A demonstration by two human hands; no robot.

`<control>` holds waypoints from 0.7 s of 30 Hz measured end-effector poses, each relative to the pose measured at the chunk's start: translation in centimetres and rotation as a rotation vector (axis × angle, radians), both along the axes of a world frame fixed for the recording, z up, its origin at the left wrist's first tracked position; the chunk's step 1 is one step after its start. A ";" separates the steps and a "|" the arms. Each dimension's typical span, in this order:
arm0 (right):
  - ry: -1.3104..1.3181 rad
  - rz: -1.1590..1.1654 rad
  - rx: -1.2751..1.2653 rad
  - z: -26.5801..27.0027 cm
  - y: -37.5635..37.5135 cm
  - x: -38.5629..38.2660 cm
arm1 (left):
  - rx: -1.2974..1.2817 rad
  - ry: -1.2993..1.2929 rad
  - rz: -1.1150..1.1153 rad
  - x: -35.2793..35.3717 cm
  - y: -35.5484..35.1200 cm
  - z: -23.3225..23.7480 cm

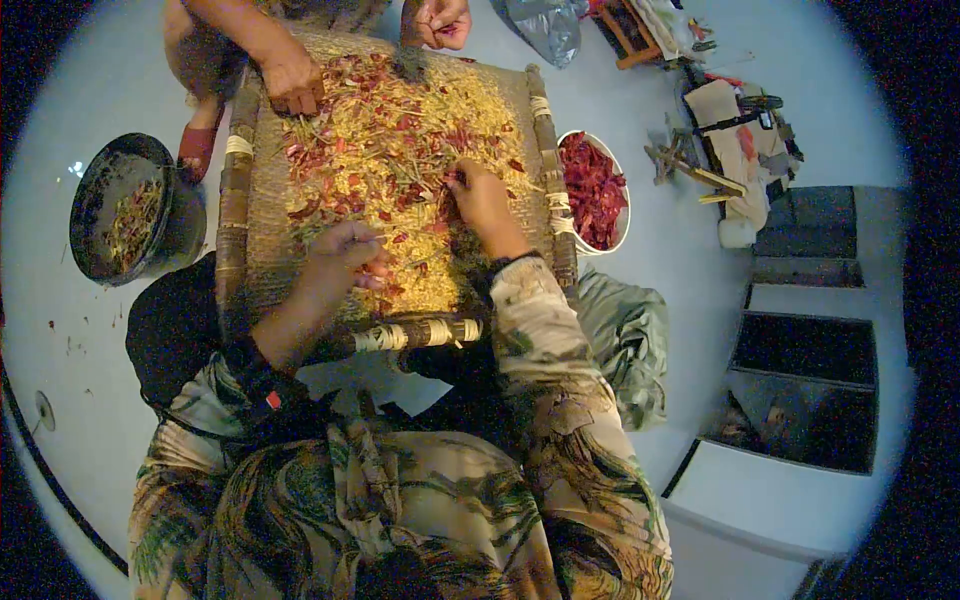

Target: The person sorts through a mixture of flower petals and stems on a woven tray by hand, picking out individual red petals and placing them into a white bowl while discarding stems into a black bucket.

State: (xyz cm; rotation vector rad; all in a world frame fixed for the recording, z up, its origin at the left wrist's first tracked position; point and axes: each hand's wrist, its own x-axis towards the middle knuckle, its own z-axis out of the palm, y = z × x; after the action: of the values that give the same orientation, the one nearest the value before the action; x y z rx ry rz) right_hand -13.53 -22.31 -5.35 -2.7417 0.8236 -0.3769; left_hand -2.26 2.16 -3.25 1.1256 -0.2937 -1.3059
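Observation:
A woven tray (265, 200) with a pole frame lies in front of me, spread with yellow chili seeds (430, 270), broken dried red chilies (300, 160) and stems. My left hand (345, 258) hovers over the tray's near left part, its fingers loosely bent and apart. Farther right, my right hand (485, 205) reaches down into the mix with thumb and fingers pinched together. Whatever sits between those fingertips is too small to make out.
Across the tray, another person's hand (292, 80) touches the mix, and their other hand (440, 22) is raised. A black tub (85, 225) holds some scraps at left. At right stands a white bucket (626, 225) of red chili pieces, with a greenish sack (630, 340) nearer me.

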 end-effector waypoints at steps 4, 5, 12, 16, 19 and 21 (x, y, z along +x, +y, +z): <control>-0.275 -0.124 0.704 2.4 3.3 -1.8 | -0.051 -0.084 -0.011 -0.1 0.7 1.7; -0.325 -0.165 0.821 2.2 3.5 -2.3 | -0.052 -0.109 -0.017 -0.2 0.7 1.6; -0.631 -0.229 1.529 4.4 6.4 -4.2 | -0.059 -0.053 0.046 -0.5 -0.4 -1.1; -0.699 -0.149 1.710 5.1 8.0 -4.0 | -0.070 -0.092 0.052 -0.3 -0.2 -1.5; -0.711 -0.118 1.807 5.9 8.9 -3.7 | -0.117 -0.126 -0.061 0.5 -0.3 -1.9; -0.727 -0.108 1.851 6.1 9.5 -3.6 | -0.097 -0.098 -0.024 0.2 -0.2 -1.8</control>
State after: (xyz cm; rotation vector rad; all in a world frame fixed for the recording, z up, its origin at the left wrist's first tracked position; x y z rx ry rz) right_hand -17.11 -12.85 0.75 -0.7508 0.5391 -0.2996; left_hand -2.07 1.94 -5.06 1.1083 -0.4395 -1.2464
